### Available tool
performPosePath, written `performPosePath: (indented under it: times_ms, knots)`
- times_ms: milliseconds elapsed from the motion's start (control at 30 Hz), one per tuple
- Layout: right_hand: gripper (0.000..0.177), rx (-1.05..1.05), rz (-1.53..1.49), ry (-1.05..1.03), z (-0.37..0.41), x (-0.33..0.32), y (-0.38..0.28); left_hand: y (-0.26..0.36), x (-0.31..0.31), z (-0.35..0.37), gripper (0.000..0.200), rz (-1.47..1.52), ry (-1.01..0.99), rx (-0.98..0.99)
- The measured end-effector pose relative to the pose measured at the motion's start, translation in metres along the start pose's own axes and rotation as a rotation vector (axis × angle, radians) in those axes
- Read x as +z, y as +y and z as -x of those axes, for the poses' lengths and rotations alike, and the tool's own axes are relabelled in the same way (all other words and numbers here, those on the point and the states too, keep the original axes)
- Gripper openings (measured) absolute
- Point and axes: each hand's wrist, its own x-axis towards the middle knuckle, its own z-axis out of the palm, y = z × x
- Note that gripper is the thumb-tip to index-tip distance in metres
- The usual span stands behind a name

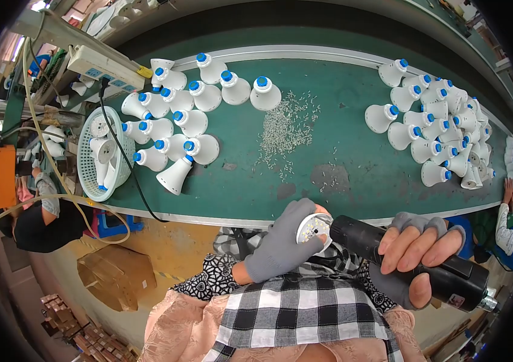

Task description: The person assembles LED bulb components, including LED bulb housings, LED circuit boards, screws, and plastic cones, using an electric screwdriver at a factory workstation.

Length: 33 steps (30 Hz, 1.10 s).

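Observation:
My left hand (285, 244), in a grey fingerless glove, is wrapped round a white LED bulb (313, 229). The bulb's round face with small LEDs is turned up. In my right hand (418, 248), gloved the same way, is a black power screwdriver (359, 236). Its front end is at the right rim of the bulb's face; the tip itself is hidden. Beyond my hands, a loose pile of small screws (283, 130) is spread on the green table (238, 181).
White bulb housings with blue caps stand in groups at the left (191, 122) and right (434, 120). A pale basket (87, 163) holds more white parts. A black cable (125, 151) hangs from a power strip (102, 66). Other people are at both sides; a cardboard box (117, 274) is on the floor.

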Motion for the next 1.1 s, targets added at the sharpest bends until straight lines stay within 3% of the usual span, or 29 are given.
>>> performPosePath:
  times_ms: [100, 367, 533, 633, 767, 1100]
  knots:
    - [0.034, -0.047, 0.039, -0.092, -0.009, -0.005, 0.008, -0.005, 0.0, -0.001, 0.034, 0.031, -0.027, -0.028]
    - [0.043, -0.028, -0.012, -0.041, -0.029, 0.004, 0.02, 0.001, -0.007, -0.004, 0.038, 0.244, -0.105, -0.252]
    - [0.039, 0.049, 0.007, -0.104, -0.031, -0.002, 0.015, 0.004, -0.002, -0.003, 0.039, 0.2, -0.158, -0.265]
    - [0.053, 0.172, 0.013, -0.106, -0.031, -0.002, 0.011, 0.0, 0.004, -0.001, 0.039, 0.147, -0.125, -0.222]
    - [0.051, 0.216, 0.055, -0.043, -0.032, 0.006, 0.008, -0.001, 0.004, -0.003, 0.04, 0.135, -0.132, -0.237]
    - [0.046, 0.284, 0.054, -0.14, -0.037, -0.001, 0.017, -0.015, 0.006, -0.004, 0.04, 0.366, -0.243, -0.302]
